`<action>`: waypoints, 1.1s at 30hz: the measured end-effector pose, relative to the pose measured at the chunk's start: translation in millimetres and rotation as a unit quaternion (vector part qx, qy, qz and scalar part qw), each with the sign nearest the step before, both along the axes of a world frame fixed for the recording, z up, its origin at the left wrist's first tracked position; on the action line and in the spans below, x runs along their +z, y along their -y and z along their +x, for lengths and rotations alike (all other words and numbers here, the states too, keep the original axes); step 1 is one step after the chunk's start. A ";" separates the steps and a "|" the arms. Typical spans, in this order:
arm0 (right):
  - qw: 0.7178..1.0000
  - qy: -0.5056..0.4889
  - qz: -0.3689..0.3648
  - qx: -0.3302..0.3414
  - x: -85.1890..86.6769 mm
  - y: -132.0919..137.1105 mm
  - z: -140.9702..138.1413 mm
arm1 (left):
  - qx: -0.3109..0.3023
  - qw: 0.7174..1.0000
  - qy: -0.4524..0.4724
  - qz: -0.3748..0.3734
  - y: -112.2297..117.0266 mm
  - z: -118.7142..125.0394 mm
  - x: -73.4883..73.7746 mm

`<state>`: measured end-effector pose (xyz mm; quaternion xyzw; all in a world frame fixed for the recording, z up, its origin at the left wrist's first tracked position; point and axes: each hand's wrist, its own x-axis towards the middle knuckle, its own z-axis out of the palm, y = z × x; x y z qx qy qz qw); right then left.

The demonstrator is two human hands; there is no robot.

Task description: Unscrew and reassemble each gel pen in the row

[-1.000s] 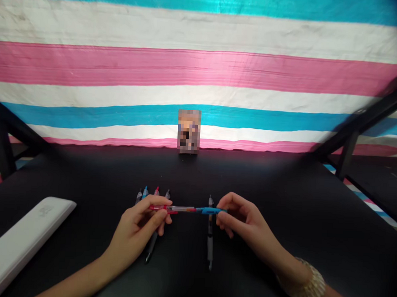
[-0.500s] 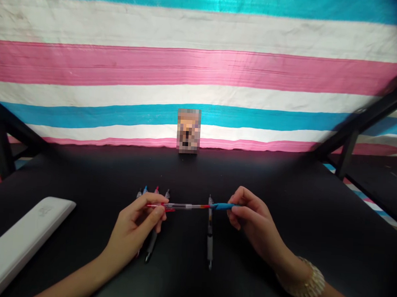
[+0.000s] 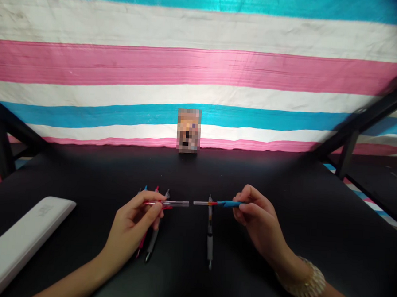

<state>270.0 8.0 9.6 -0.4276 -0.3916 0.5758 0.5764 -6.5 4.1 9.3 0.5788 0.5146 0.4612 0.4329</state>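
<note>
My left hand (image 3: 136, 218) pinches a clear pen barrel (image 3: 180, 204) with a red clip, its open end pointing right. In my right hand (image 3: 256, 216), thumb and fingers close on a blue pen grip (image 3: 229, 204). A thin refill (image 3: 200, 203) with red ink sticks out of the grip toward the barrel. A small gap separates refill and barrel, nearly in line above the table. Behind and below the refill lies a grey-grip pen (image 3: 210, 237). Beneath my left hand are several more pens, partly hidden, among them another grey-grip pen (image 3: 152, 243).
A long white case-like object (image 3: 27, 241) lies at the left of the black table (image 3: 178, 276). At the back edge stands a small blurred-out upright item (image 3: 188, 131), before a striped sheet (image 3: 202, 69). Black metal bars (image 3: 344, 125) slant at both sides.
The refill has come out of the clear barrel, and a gap now shows between them. My right hand has moved slightly right with the grip; my left hand has shifted slightly left.
</note>
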 end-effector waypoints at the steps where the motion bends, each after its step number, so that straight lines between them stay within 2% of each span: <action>1: 1.000 -0.001 0.000 -0.001 0.1 0.1 0.1 | 0.000 1.000 0.002 0.000 -0.1 -0.1 -0.2; 18: 1.000 -0.010 -0.004 -0.004 0.7 -0.4 -0.2 | 0.002 1.000 -0.009 0.006 -0.3 -0.6 0.0; 30: 0.999 0.008 0.011 0.037 -3.7 1.9 -1.5 | -0.028 0.999 0.009 0.021 2.6 1.4 -0.5; 33: 0.997 0.049 0.022 0.060 -2.3 4.4 -1.6 | -0.046 0.999 0.002 0.022 2.6 1.0 -1.0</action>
